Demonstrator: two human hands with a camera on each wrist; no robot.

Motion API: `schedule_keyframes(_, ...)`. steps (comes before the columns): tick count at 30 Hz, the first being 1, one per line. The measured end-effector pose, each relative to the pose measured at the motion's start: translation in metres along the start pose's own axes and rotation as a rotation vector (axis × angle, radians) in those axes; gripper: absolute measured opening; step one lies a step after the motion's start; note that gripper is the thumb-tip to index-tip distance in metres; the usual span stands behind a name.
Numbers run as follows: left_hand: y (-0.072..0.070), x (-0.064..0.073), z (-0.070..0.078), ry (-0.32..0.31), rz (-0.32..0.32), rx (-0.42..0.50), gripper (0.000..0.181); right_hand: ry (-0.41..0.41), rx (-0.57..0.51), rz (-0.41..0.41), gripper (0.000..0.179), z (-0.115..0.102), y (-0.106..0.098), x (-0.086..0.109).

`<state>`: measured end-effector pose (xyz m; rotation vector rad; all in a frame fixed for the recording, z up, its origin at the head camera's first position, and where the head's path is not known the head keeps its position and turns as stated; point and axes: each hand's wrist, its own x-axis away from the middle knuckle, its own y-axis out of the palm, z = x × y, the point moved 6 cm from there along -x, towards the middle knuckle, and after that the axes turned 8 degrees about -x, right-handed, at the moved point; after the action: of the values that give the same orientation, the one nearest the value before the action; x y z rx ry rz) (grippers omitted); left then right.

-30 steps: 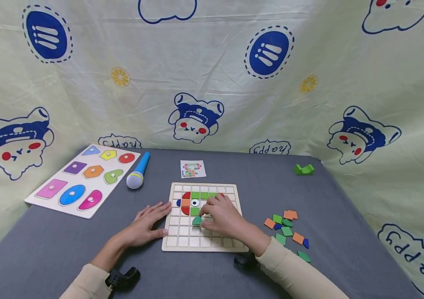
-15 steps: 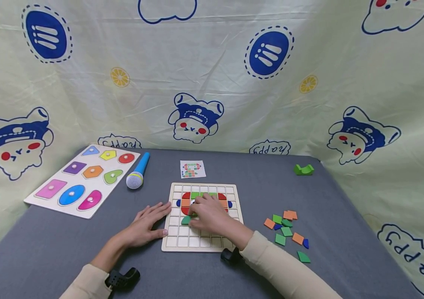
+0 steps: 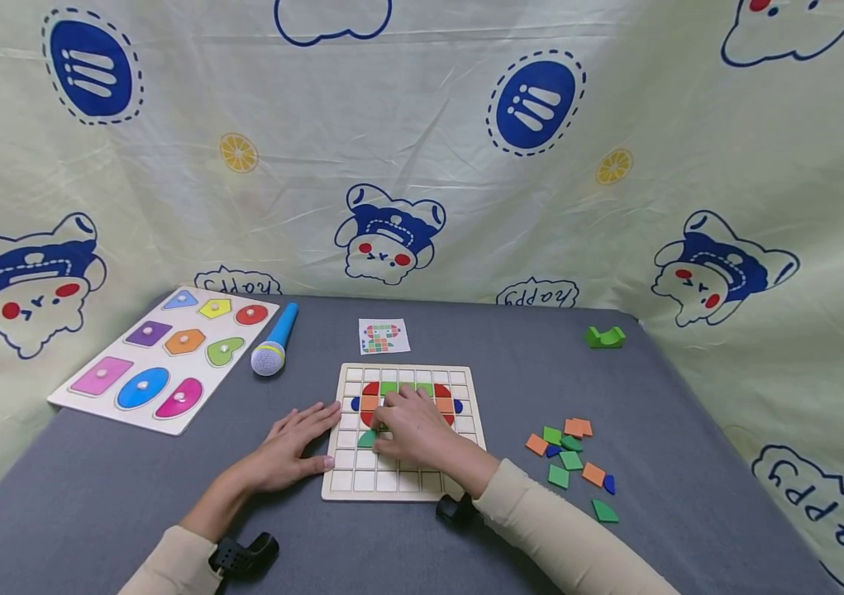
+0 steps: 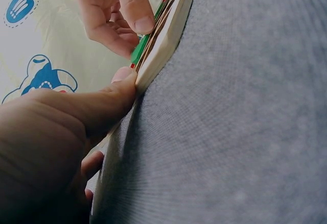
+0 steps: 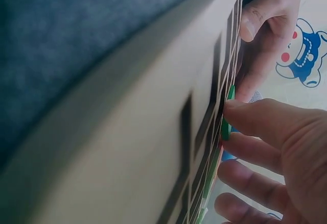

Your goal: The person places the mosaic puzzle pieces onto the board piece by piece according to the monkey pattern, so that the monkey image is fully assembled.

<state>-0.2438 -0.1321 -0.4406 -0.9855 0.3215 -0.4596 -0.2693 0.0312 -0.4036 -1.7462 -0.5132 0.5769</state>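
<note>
A square wooden grid board (image 3: 340, 487) lies on the table, partly filled with red, orange, green and blue tiles. My right hand (image 3: 414, 430) is over its middle and hides several cells. Between the thumb and index finger it pinches a dark green quarter-circle tile (image 3: 366, 439), low on the board below a red tile; the right wrist view has this green tile (image 5: 227, 124) against the board surface. My left hand (image 3: 291, 446) rests at the board's left edge with fingers extended, the thumb (image 4: 120, 89) touching the rim in the left wrist view.
Loose orange, green and blue tiles (image 3: 570, 461) lie right of the board. Behind it is a small pattern card (image 3: 384, 336). A toy microphone (image 3: 275, 343) and a knobbed shape puzzle (image 3: 169, 359) are on the left. A green wavy block (image 3: 605, 337) sits far right.
My right hand has moved left across the board with the green tile, uncovering the orange, red and blue tiles on the right. The left hand has stayed put.
</note>
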Motion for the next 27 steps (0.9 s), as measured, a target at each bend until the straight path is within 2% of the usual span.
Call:
schedule_keyframes(10,-0.001,0.001,0.0,0.002,-0.003,0.001,0.067,0.003,-0.006,0.004,0.017,0.001,-0.002,0.003)
schedule_keyframes(16,-0.001,0.001,-0.001,-0.003,-0.012,0.006,0.067,0.014,-0.041,0.042,0.021,0.009,-0.013,0.01)
schedule_keyframes(22,-0.001,0.0,0.0,-0.007,-0.015,0.003,0.068,0.043,-0.099,0.115,0.024,0.03,-0.031,0.029)
schedule_keyframes(27,-0.001,0.0,0.0,-0.012,-0.019,0.004,0.068,0.099,-0.097,0.157,0.025,0.056,-0.042,0.049)
